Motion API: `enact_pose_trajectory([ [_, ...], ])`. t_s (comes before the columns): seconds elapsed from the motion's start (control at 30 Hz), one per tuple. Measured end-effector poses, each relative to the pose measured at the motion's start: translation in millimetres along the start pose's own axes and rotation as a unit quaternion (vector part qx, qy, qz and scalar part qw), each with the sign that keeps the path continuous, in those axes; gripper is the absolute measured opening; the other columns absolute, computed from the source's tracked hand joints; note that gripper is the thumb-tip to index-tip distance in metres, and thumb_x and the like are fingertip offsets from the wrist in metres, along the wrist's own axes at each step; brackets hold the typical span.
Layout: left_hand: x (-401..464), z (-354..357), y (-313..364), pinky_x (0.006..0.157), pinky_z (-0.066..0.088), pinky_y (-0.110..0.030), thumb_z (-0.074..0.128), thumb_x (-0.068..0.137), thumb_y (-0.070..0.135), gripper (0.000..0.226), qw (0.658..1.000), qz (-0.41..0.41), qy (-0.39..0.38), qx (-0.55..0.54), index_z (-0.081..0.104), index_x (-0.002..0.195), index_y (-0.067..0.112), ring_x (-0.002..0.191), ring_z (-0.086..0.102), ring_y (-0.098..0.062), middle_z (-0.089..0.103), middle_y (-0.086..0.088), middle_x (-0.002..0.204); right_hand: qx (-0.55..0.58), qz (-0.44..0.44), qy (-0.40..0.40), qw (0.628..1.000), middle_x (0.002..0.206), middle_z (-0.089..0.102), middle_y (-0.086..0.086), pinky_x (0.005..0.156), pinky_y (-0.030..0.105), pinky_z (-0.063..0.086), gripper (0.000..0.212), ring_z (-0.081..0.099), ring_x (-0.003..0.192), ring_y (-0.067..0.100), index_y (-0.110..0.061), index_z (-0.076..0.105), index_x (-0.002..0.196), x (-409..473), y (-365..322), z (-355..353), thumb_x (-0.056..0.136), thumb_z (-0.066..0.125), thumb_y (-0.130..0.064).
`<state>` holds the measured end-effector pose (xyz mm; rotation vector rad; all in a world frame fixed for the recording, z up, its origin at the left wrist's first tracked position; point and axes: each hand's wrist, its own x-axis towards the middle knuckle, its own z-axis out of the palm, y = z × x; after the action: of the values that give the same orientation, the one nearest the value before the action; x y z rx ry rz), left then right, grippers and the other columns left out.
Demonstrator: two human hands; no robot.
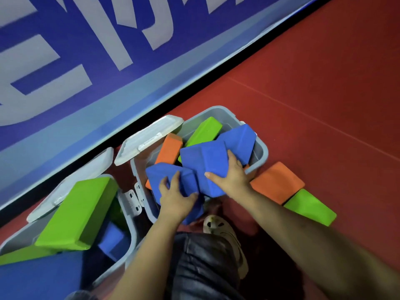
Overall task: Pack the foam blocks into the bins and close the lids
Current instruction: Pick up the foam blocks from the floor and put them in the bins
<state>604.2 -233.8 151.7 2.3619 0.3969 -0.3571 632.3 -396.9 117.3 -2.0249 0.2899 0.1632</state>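
Two grey bins stand on the red floor by a blue wall. The right bin holds green, orange and blue foam blocks piled above its rim. My left hand grips a blue block at the bin's near edge. My right hand grips another blue block on top of the pile. The left bin holds a large green block and blue blocks. Both white lids, the left lid and the right lid, lean open against the wall.
An orange block and a green block lie on the floor to the right of the right bin. My shoe and knee are just in front of the bins. The blue banner wall runs behind them.
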Motion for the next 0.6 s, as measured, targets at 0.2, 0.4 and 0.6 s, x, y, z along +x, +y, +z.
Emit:
enact_pose_trajectory([
  [0.2, 7, -1, 5, 0.103, 0.037, -0.040, 0.059, 0.092, 0.015, 0.072, 0.999, -0.008, -0.033, -0.006, 0.020, 0.149, 0.036, 0.132, 0.038, -0.034, 0.003, -0.018, 0.156, -0.161, -0.072, -0.033, 0.984, 0.128, 0.045, 0.011, 0.095, 0.037, 0.044, 0.093, 0.049, 0.118, 0.032, -0.031, 0.011, 0.150, 8, -22, -30, 0.078, 0.066, -0.050],
  [0.4, 13, 8, 19, 0.100, 0.044, -0.051, 0.062, 0.089, 0.024, 0.079, 0.996, -0.022, 0.017, -0.083, 0.014, 0.152, 0.026, 0.123, 0.048, -0.039, 0.036, -0.019, 0.146, -0.178, -0.086, -0.020, 0.980, 0.153, 0.025, 0.010, 0.108, 0.043, 0.034, 0.074, 0.031, 0.137, 0.032, -0.027, 0.022, 0.149, 67, -30, -46, 0.088, 0.055, -0.051],
  [0.6, -11, 55, 82, 0.102, 0.032, -0.023, 0.057, 0.089, 0.010, 0.043, 0.976, 0.175, 0.111, -0.065, 0.049, 0.131, 0.008, 0.124, 0.043, -0.018, 0.047, -0.006, 0.133, -0.119, -0.030, 0.029, 0.992, 0.151, 0.025, 0.017, 0.114, 0.035, 0.025, 0.073, 0.026, 0.140, 0.031, -0.019, 0.034, 0.146, 63, 31, -76, 0.085, 0.061, -0.049],
])
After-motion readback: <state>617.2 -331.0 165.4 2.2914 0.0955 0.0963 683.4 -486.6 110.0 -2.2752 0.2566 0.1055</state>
